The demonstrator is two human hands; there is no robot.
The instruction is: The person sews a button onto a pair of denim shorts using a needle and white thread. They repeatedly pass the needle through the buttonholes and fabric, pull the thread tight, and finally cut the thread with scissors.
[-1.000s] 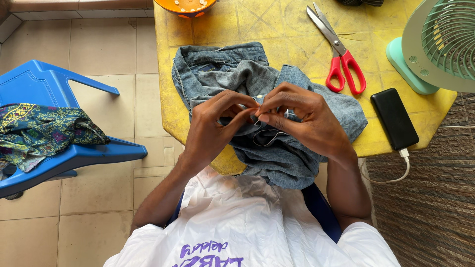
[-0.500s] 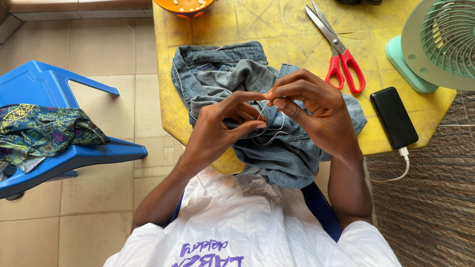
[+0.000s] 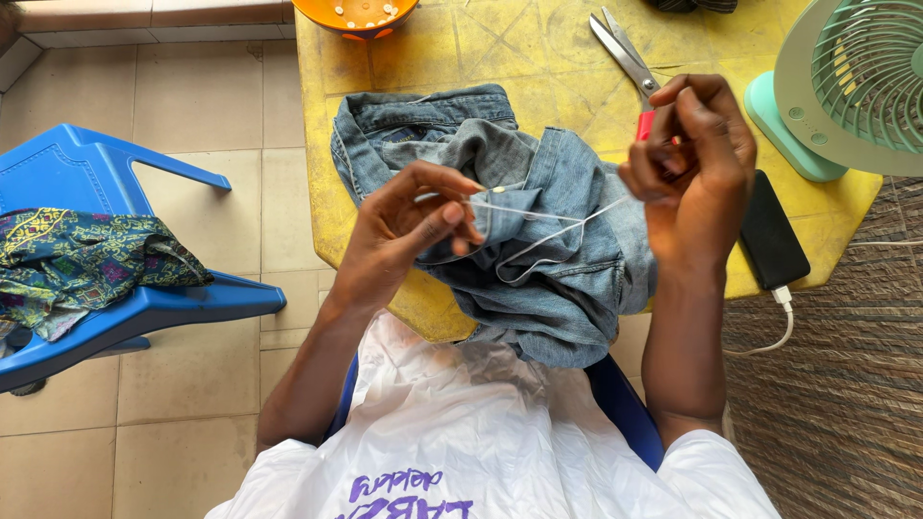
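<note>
Pale thread (image 3: pixel 562 223) runs in a slack double line between the two hands above a crumpled blue denim garment (image 3: pixel 500 240), which lies on the yellow tabletop (image 3: pixel 461 58) with its lower part hanging over the near edge toward the person's lap. The left hand (image 3: pixel 413 226) is closed in a pinch, thumb against forefinger, apparently on the needle end of the thread just over the denim, though the needle itself is too fine to make out. The right hand (image 3: pixel 692 163) is raised and curled shut around the other end, holding it out to the side above the red-handled scissors (image 3: pixel 630 67). The slack loop sagging onto the cloth looks likely to knot or snag on a fold or seam if it is drawn fast; a hard pull could also snap the thread or slip it out of the needle, and the fingertips sit close enough to the sharp end for a prick. The garment's overhang could let it slide off the edge. The green fan (image 3: pixel 846 86) stands near, and its air, if running, might stir the loose thread. By count: one denim garment, one thread, one pair of scissors, one fan, one dark phone (image 3: pixel 771 235) with one white cable (image 3: pixel 769 336), one orange bowl (image 3: pixel 356 14), one blue plastic chair (image 3: pixel 106 250) carrying one patterned cloth (image 3: pixel 87 259).
</note>
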